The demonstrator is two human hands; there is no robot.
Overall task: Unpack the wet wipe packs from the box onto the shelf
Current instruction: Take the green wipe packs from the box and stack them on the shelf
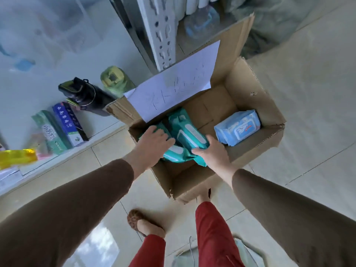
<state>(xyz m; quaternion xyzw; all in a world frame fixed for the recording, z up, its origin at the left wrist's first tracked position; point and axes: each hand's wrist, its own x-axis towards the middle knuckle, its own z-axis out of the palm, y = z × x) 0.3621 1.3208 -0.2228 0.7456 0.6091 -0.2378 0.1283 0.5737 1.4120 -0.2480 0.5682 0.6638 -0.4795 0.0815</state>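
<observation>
On the pale tiled floor (308,93) stands an open brown cardboard box (256,89), just beside the white shelf (57,112) on the left. A white sheet of paper with handwriting (173,83) lies over the far flap of the box. On the shelf there are a black bottle lying on its side (86,97), a green bottle (113,79) and two upright cartons, one green (51,132) and one blue (66,122).

Inside the box, several teal wet wipe packs (185,132) lie in a loose pile near the left wall. A light blue wet wipe pack (237,128) rests apart from them, in the right corner.

The left hand (154,139), in a brown sleeve, lies flat on top of the teal packs with the fingers together. The right hand (212,153) grips the near end of one teal pack, the fingers closed around its edge.
</observation>
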